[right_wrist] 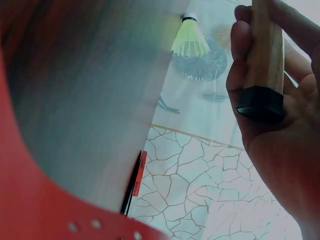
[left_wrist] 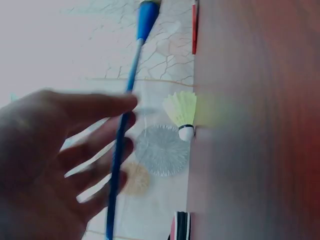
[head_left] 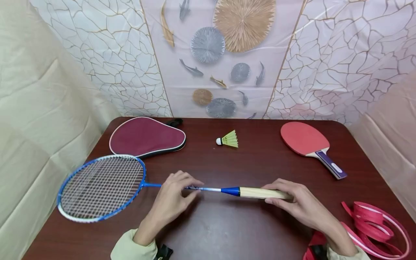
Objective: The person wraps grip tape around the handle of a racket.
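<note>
A blue and white badminton racket lies across the front of the table in the head view, its strung head at the left. My left hand pinches the thin blue shaft between thumb and fingers. At the other end, my right hand grips the pale wooden handle; the right wrist view shows its black end cap close to the palm. Behind the racket, a yellow shuttlecock with a white tip lies on its side.
A maroon paddle case is at the back left, near the racket head. On the right lie a red table tennis paddle and a coiled red strap. The dark wooden table backs onto a patterned curtain.
</note>
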Available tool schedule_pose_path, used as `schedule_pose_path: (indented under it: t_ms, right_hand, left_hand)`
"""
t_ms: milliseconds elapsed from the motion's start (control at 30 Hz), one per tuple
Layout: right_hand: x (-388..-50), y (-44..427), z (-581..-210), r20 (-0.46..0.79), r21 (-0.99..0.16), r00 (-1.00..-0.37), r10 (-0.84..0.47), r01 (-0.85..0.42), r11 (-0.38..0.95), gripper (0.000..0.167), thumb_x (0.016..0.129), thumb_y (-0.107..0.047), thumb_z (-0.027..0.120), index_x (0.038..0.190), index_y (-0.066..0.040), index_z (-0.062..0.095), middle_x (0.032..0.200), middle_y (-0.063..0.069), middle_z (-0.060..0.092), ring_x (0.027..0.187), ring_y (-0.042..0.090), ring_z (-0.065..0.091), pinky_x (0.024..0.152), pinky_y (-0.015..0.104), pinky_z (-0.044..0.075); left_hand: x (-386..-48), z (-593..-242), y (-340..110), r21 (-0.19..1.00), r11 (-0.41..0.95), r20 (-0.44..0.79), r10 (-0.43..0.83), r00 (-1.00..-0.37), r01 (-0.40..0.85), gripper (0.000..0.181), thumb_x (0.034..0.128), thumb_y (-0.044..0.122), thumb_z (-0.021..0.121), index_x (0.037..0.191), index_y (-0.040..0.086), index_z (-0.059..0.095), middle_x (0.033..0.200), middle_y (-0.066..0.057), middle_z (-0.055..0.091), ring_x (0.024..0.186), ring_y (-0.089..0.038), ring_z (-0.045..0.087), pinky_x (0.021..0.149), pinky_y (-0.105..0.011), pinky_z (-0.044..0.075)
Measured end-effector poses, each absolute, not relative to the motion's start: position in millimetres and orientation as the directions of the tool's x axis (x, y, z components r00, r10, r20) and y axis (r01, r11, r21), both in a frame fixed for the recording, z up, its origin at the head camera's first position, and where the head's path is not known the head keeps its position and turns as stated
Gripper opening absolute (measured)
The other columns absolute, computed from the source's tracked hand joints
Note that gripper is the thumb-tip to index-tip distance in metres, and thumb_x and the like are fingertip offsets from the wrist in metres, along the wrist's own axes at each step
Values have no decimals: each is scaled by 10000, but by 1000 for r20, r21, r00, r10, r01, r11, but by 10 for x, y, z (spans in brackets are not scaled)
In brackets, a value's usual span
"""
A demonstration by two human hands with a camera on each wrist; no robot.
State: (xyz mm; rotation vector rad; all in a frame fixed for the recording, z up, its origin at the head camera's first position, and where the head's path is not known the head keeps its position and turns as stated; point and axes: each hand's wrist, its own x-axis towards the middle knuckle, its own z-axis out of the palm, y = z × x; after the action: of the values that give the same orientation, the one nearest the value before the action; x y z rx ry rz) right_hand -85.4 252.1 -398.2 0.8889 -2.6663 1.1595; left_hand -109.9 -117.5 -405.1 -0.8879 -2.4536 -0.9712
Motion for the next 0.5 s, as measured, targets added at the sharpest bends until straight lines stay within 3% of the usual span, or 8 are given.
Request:
schedule_pose_path:
  t_ms: [167,233,300,367,400,500]
  right_hand:
    - [-885,2468,-3947,393,-619,-798,-457,-597,510,383,841,-109,789,1167,-272,672,959,-139,641,782,49,580,674,189,443]
    - [-885,2457,-3936,414,-617,-797,-439,-601,508,404,829,-79,794,1163,-272,674,959,-141,642,783,49,577,667,189,439]
    - [-882,2454,-3927,424,-624,-801,-423,-597,504,420,819,-52,796,1162,-264,677,971,-132,649,792,58,579,664,190,440]
    - [-877,2455,-3916,424,-637,-807,-410,-588,499,427,816,-35,794,1164,-255,679,988,-120,657,805,70,582,665,193,443]
    - [-872,2455,-3910,422,-645,-810,-406,-584,493,429,816,-28,791,1167,-250,679,995,-113,660,812,75,584,668,196,446]
    - [-842,2443,-3875,426,-655,-810,-402,-583,481,438,806,-2,791,1163,-232,683,997,-99,664,813,80,583,665,199,445]
  left_hand:
    - [-1098,-4018,-1144,368,606,738,271,-618,705,200,734,78,865,824,149,702,808,85,603,791,-135,504,680,-323,354]
    - [-1082,-4019,-1131,307,667,787,224,-575,679,174,750,131,859,775,137,686,719,80,579,706,-136,487,634,-299,355]
    - [-1054,-4029,-1112,275,734,800,183,-572,621,181,790,216,831,714,144,684,616,92,541,591,-101,466,534,-260,351]
    - [-1029,-4050,-1080,332,752,763,141,-630,570,224,853,301,777,691,168,697,556,119,521,500,-59,448,456,-229,343]
    - [-1019,-4062,-1059,414,715,716,127,-687,563,222,883,325,745,717,180,717,544,128,533,464,-50,458,420,-216,347]
    - [-1007,-4101,-976,772,382,480,171,-860,507,165,965,300,649,961,175,756,638,71,653,450,-122,561,370,-257,404]
